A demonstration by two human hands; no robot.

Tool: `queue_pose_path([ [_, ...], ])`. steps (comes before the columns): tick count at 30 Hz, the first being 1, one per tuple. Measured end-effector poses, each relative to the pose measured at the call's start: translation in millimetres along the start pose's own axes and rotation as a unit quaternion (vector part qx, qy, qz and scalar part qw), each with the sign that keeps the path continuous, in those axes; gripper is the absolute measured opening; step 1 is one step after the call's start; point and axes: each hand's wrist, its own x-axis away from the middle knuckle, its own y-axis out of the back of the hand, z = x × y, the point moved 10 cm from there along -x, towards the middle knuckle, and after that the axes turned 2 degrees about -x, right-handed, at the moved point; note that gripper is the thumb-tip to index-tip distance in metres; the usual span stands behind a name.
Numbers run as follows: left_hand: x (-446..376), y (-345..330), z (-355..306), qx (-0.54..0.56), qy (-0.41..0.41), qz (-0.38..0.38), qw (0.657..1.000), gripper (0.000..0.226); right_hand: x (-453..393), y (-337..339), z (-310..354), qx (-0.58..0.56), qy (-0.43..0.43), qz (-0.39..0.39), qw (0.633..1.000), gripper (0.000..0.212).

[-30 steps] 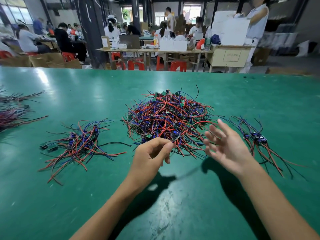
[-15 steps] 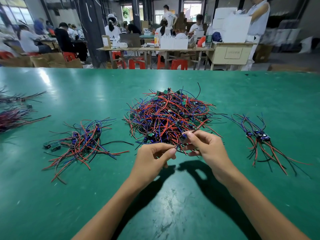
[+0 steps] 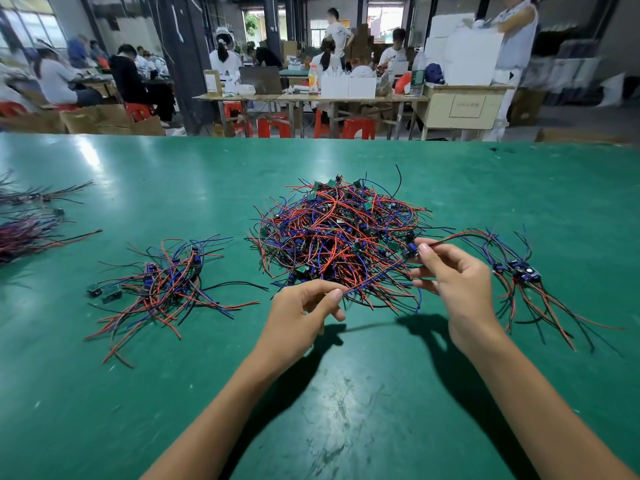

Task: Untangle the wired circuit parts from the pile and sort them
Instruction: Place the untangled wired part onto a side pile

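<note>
A big tangled pile (image 3: 332, 233) of red, blue and black wired circuit parts lies in the middle of the green table (image 3: 346, 393). One wired part (image 3: 410, 251) with a small blue component is stretched in front of the pile. My right hand (image 3: 450, 282) pinches it at the component, while my left hand (image 3: 304, 306) pinches the ends of its wires. A smaller sorted group (image 3: 162, 285) lies to the left. Another small group (image 3: 523, 275) lies to the right, just beyond my right hand.
More wire bundles (image 3: 27, 230) lie at the table's left edge. Beyond the far edge of the table are workbenches, red stools, boxes and several seated and standing people.
My right hand was open a second ago, then took hold of a part at the pile's front. Now both hands have drawn apart, stretching that part's wires between them.
</note>
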Motion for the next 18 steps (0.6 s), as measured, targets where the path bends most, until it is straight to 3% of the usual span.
queue_pose_path([
  [11,2,12,-8,-0.122,-0.047,-0.057,0.990,0.023,-1,1,6,0.016,0.021,0.007,1.000,0.012],
  [18,0,-1,9,0.048,0.035,0.026,0.998,0.021,-2,2,7,0.028,0.013,0.014,0.999,0.014],
])
